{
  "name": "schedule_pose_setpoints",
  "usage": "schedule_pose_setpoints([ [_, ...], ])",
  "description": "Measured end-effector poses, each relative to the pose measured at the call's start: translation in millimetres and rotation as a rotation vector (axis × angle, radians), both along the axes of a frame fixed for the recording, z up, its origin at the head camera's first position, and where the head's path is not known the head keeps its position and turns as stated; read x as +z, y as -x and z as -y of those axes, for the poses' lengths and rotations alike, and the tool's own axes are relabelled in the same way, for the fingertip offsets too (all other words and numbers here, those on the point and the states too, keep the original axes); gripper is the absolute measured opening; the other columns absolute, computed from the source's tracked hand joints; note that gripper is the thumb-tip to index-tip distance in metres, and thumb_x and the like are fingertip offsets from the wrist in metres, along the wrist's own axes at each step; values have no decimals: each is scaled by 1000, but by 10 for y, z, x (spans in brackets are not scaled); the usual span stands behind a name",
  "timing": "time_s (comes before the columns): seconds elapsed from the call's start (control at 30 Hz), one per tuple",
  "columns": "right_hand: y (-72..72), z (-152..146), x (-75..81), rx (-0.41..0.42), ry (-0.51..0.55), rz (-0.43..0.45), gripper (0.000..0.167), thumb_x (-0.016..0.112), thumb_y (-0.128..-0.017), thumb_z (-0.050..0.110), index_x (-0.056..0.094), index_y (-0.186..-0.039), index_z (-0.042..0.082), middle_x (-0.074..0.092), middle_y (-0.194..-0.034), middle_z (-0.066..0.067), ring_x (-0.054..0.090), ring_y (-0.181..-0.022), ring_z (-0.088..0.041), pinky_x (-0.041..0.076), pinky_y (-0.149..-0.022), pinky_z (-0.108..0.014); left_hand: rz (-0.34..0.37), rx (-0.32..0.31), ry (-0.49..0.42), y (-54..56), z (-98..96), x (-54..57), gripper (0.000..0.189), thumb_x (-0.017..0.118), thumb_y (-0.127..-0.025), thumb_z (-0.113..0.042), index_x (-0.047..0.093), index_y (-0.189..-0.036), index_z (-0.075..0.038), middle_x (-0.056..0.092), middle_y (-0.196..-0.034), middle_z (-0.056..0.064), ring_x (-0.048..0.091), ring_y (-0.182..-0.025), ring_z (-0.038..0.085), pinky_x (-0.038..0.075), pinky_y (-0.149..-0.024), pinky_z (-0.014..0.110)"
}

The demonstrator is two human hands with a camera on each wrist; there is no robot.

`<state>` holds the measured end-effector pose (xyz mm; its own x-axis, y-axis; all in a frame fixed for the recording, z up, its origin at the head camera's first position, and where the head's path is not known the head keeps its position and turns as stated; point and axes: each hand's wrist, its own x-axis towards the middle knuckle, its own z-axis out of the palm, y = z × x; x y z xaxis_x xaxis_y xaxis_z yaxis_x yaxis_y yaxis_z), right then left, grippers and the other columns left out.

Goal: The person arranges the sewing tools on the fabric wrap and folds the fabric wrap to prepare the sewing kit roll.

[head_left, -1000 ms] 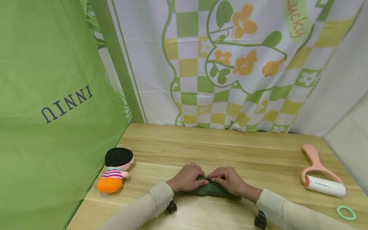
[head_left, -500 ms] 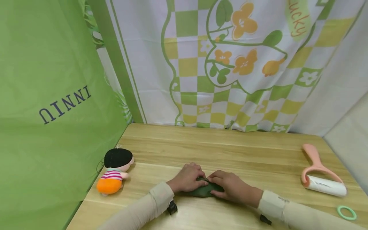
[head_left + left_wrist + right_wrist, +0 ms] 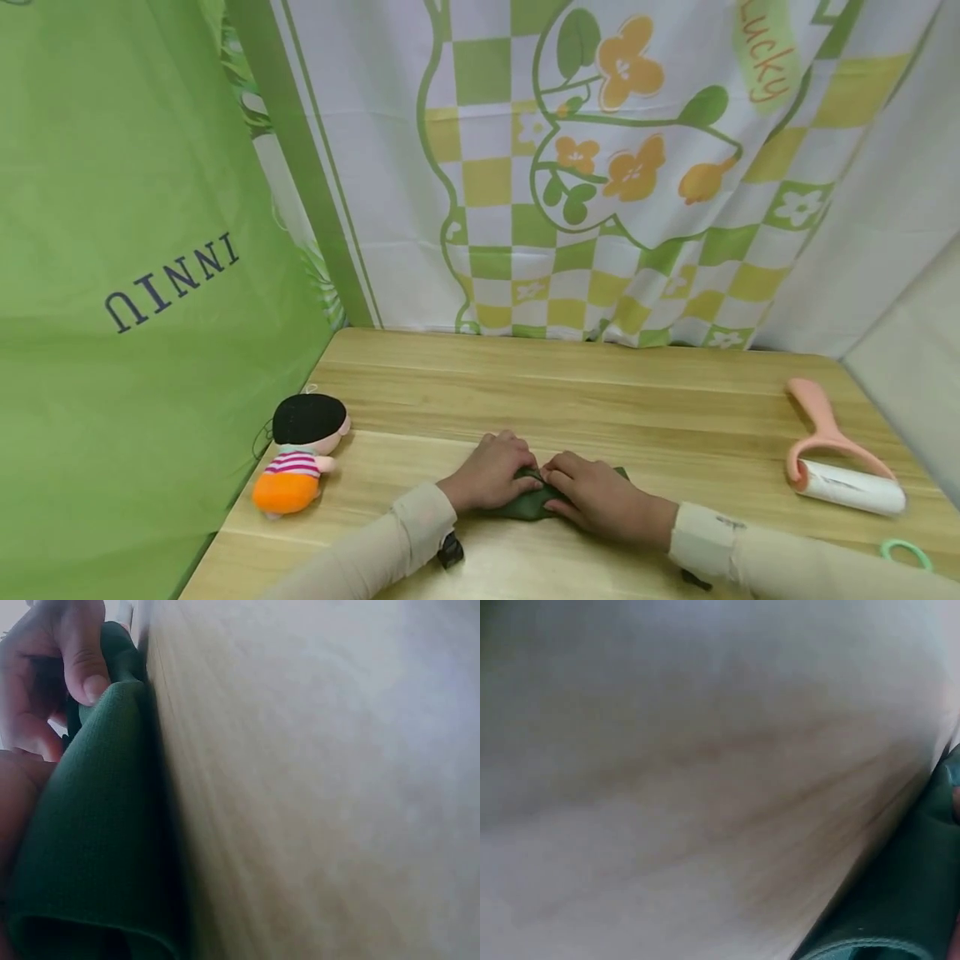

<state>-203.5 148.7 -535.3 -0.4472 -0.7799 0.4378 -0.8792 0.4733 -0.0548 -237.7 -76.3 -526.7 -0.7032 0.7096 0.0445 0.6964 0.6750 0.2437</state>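
Observation:
A dark green, leather-like pouch [image 3: 525, 505] lies on the table at the front middle, partly covered by both hands. My left hand [image 3: 491, 473] grips its left part, thumb on the near side and fingers over the top edge. Close beside it, my right hand [image 3: 603, 500] holds the pouch around its middle, thumb low on the near face. In the left wrist view the pouch [image 3: 97, 817] stretches toward the right thumb [image 3: 84, 664], its near end gaping. A stitched end of the pouch [image 3: 900, 900] shows in the right wrist view.
A soft doll [image 3: 300, 454] with black hair and orange bottoms lies at the table's left edge. On the right are a pink-handled lint roller [image 3: 828, 442] and a mint green ring [image 3: 906, 552]. A patterned curtain [image 3: 562, 250] hangs behind the wooden table [image 3: 450, 375].
My right hand has shifted from a fingertip pinch at the pouch's top edge to a lower hold, thumb on its near face. The pouch's right end now shows beyond that hand. My left hand keeps its hold.

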Motion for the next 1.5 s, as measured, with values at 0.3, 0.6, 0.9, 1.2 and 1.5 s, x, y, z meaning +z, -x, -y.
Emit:
schedule_pose_setpoints([
  [0.3,36,33,-6,25,-37,-21,25,69,-95,24,68,-117,11,61,-112,4,59,-101,-5,55,-79,-20,7,-7,-7,31,7,-1,19,65,-96,-43,75,-100,-27,68,-98,-15,52,-93,4,37,-79,23],
  [0.6,68,62,19,14,-55,-16,26,69,-95,25,69,-117,12,63,-113,4,61,-101,-6,56,-81,-21,17,-12,-17,80,44,-13,19,64,-97,-41,75,-99,-26,67,-97,-15,51,-92,4,40,-80,24],
  [0.9,138,-211,354,-222,-66,462,38,58,-101,40,70,-119,8,69,-103,2,66,-89,-8,56,-74,-29,150,-48,-130,209,130,25,25,62,-98,-43,75,-98,-22,71,-95,-11,60,-88,0,49,-83,21],
  [1.2,322,-447,247,-205,49,670,13,66,-97,30,69,-91,19,66,-82,11,53,-70,6,48,-61,-19,254,-8,-191,327,292,21,21,67,-95,-43,74,-88,-25,69,-86,-14,55,-72,-4,47,-68,15],
  [1.5,352,-639,217,-171,-10,717,19,64,-98,36,71,-96,19,68,-85,12,53,-71,6,47,-62,-20,332,-4,3,402,531,81,32,78,-82,-53,70,-97,-26,64,-89,-17,54,-75,-1,47,-72,19],
])
